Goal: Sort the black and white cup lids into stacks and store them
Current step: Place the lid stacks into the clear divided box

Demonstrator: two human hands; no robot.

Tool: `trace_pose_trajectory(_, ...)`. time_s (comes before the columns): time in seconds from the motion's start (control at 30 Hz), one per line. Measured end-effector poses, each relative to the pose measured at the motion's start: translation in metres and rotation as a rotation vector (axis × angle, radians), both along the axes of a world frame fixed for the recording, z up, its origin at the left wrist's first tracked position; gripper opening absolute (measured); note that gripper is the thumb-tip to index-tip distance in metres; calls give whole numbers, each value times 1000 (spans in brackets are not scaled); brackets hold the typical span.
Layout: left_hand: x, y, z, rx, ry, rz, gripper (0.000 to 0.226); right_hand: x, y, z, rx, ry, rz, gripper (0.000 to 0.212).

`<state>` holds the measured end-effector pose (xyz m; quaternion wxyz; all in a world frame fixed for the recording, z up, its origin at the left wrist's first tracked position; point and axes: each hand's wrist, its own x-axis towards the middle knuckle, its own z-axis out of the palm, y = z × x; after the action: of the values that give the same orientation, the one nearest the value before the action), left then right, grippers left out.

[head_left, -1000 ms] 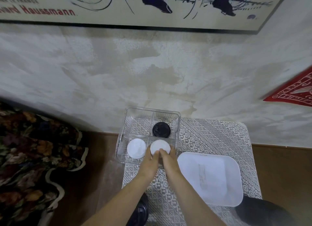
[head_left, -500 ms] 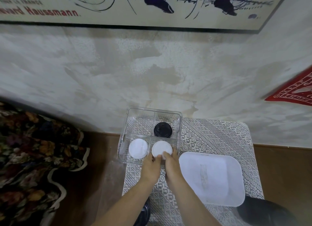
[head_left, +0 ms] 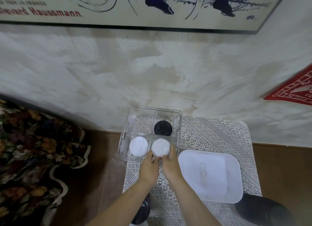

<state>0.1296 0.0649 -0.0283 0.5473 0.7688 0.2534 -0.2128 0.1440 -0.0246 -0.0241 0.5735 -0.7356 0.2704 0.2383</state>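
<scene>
The left hand (head_left: pixel 150 166) and right hand (head_left: pixel 170 165) have their fingers clamped on the white stack (head_left: pixel 160 147), which sits in the box (head_left: pixel 180 124), near right part. If the hands let go crooked, the stack could lean and spill.

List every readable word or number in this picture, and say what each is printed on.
"levard Haussmann." in red, on the framed poster; its start is cut off.
Same poster, larger red letters and a small line above: cut off or blurred, unreadable.
Red cloth: white lettering, too blurred to read.
Nothing else bears readable text.
</scene>
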Motion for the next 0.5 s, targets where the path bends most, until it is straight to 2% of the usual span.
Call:
trace_pose_trajectory(0.13, 0, 6, 6, 114, -44, -108, 55, -4, -3, 7, -74, -46, 125, 60)
trace_pose_trajectory(0.33, 1, 16, 14, 349, -34, -453, 67, -4, -12, 0, -135, -66, 209, 56)
trace_pose_trajectory(0.5, 1, 25, 16, 247, -44, -483, 67, -11, -17, 2, -193, -93, 303, 64)
